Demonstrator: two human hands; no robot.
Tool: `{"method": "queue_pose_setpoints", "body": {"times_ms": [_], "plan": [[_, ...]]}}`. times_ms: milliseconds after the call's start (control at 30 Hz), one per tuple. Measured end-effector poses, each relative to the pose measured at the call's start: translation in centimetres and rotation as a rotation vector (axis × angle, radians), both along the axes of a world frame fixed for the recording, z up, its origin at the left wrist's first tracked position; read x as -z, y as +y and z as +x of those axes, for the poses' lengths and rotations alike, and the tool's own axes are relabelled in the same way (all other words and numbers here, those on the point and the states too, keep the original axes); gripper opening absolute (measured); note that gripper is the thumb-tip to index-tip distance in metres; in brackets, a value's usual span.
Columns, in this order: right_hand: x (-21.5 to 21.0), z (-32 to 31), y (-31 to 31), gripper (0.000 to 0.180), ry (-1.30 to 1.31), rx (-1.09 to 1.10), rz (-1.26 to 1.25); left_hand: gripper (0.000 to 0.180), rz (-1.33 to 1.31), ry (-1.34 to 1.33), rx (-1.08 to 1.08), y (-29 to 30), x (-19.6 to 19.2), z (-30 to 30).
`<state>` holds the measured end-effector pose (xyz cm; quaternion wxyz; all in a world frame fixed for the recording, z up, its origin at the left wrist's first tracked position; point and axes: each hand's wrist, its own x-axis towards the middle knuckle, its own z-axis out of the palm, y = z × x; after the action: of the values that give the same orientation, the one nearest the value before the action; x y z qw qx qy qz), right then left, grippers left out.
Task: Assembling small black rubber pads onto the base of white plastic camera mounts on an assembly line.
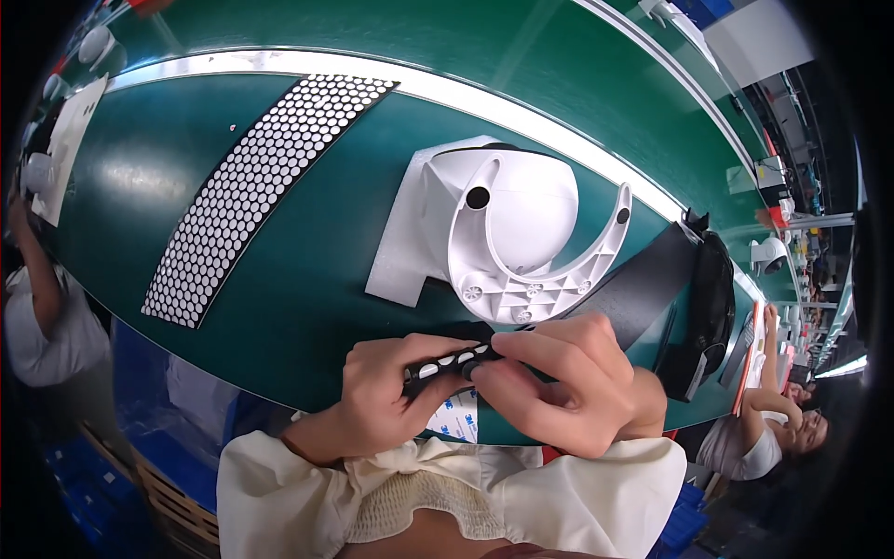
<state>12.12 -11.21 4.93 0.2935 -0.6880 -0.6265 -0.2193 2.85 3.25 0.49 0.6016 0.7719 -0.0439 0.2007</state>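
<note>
My left hand (377,391) is closed around a bent black sheet of round pads (433,369) with white dots on its face. At the end of that sheet, my right hand (568,382) pinches with thumb and forefinger at a small black round pad (469,370). Whether the pad is fully off the sheet I cannot tell. Just beyond my hands a white plastic housing with a curved, ribbed stand (531,214) lies with its underside up. Black round pads sit on the stand's two tips and several screw-like recesses show along its curve.
The housing rests on a white foam piece (396,265). A long black sheet of white dots (251,196) lies at left on the green table (307,279). To the right are a dark flat strip (643,279) and a black bag-like bundle (712,307). Other people sit at both sides.
</note>
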Motion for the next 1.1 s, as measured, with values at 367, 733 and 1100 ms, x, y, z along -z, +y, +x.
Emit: {"method": "queue_pose_setpoints", "body": {"times_ms": [367, 733, 1100], "plan": [[-1.5, 0.7, -0.8, 0.026, 0.277, -0.047, -0.074, 0.023, -0.101, 0.166, 0.056, 0.1, 0.1, 0.1], [-1.3, 1.9, 1.2, 0.034, 0.788, 0.071, -0.115, 0.029, -0.373, 0.157, 0.354, -0.7, 1.6, 0.1], [0.4, 1.8, 1.7, 0.035, 0.707, 0.057, 0.042, 0.033, -0.324, 0.016, 0.397, -0.9, 1.9, 0.4]]}}
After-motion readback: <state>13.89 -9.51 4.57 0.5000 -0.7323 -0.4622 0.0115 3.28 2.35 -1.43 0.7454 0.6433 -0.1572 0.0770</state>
